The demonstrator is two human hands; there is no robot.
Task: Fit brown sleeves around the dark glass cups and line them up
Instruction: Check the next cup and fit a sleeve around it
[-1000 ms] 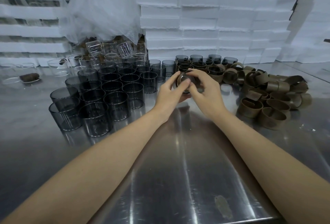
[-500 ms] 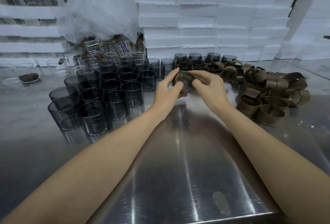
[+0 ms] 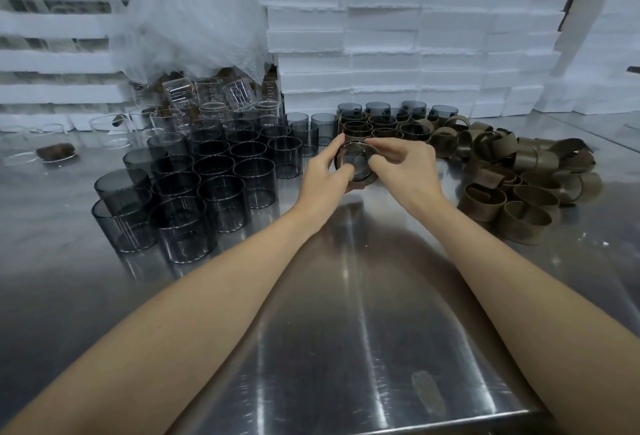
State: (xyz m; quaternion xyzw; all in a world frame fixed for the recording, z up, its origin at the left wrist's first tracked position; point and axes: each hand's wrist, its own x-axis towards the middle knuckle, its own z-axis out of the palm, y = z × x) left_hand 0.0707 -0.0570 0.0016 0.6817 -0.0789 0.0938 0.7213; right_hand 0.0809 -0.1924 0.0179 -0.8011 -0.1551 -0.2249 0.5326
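Head view, looking down along two bare forearms over a steel counter (image 3: 346, 330). In mid-frame both hands are clamped on one dark cup (image 3: 353, 159), tipped so its round end faces the camera. The left hand (image 3: 322, 175) curls round its left side, and the right hand (image 3: 405, 164) pinches its right edge, where a brown sleeve (image 3: 369, 179) wraps the glass. The sleeve looks only partly seated. The likely risks are that smooth glass twists out of the fingers while the band is being pushed along, or that the band goes on crooked and buckles. A dropped cup could strike the counter or the cups just behind and chip. At left of centre stands a tight cluster of bare cups (image 3: 214, 188), touching each other. An elbow or wrist swinging left could knock several over. They all appear empty. Just above the hands, finished cups (image 3: 381, 123) stand in close rows with brown bands on, also seemingly empty. At right lies a loose heap of sleeves (image 3: 512, 175), some curled open. At upper left, clear glassware (image 3: 207, 95) sits under crumpled plastic wrap (image 3: 194, 12); what it contains cannot be told. At far left a shallow clear dish holds a small brown roll (image 3: 55, 152). White foam blocks (image 3: 398, 19) are stacked along the back.
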